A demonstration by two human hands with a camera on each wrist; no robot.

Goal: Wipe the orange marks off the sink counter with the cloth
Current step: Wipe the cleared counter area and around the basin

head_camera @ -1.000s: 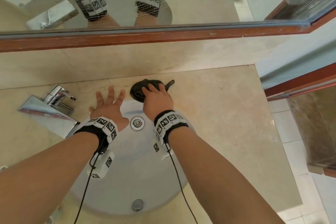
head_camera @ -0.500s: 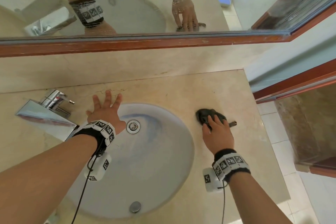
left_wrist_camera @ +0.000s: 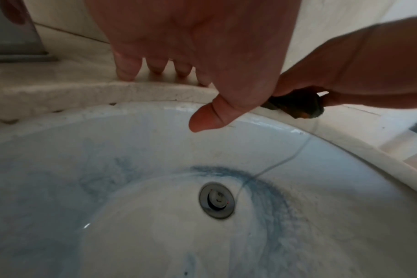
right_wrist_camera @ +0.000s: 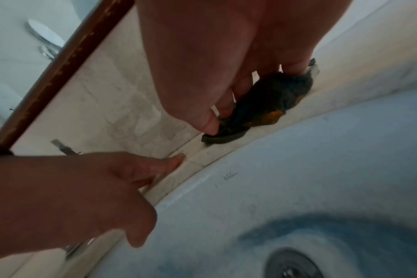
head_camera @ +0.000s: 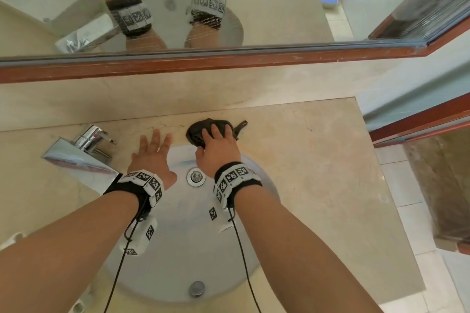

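A dark crumpled cloth (head_camera: pixel 195 132) lies on the beige counter (head_camera: pixel 305 160), on the strip behind the basin. My right hand (head_camera: pixel 218 141) presses down on it, thumb and fingers pinching its folds. The right wrist view shows the cloth (right_wrist_camera: pixel 274 96) with orange stains along its lower edge, under my right hand (right_wrist_camera: pixel 217 116). My left hand (head_camera: pixel 152 150) lies flat on the counter to the left of the cloth, fingers spread and holding nothing. From the left wrist, my left hand (left_wrist_camera: pixel 179 90) has its fingertips on the counter edge and the cloth (left_wrist_camera: pixel 295 105) is beside it.
The white basin (head_camera: pixel 178 249) with blue streaks has a drain (head_camera: pixel 195 177) below my hands. A chrome faucet (head_camera: pixel 84 146) stands at the left. A wood-framed mirror (head_camera: pixel 229 63) runs above the backsplash. The counter ends at the right over a tiled floor (head_camera: pixel 412 211).
Half a second ago my right hand held the cloth on the counter right of the basin. It has swept back left to the strip behind the basin. My left hand has stayed put.
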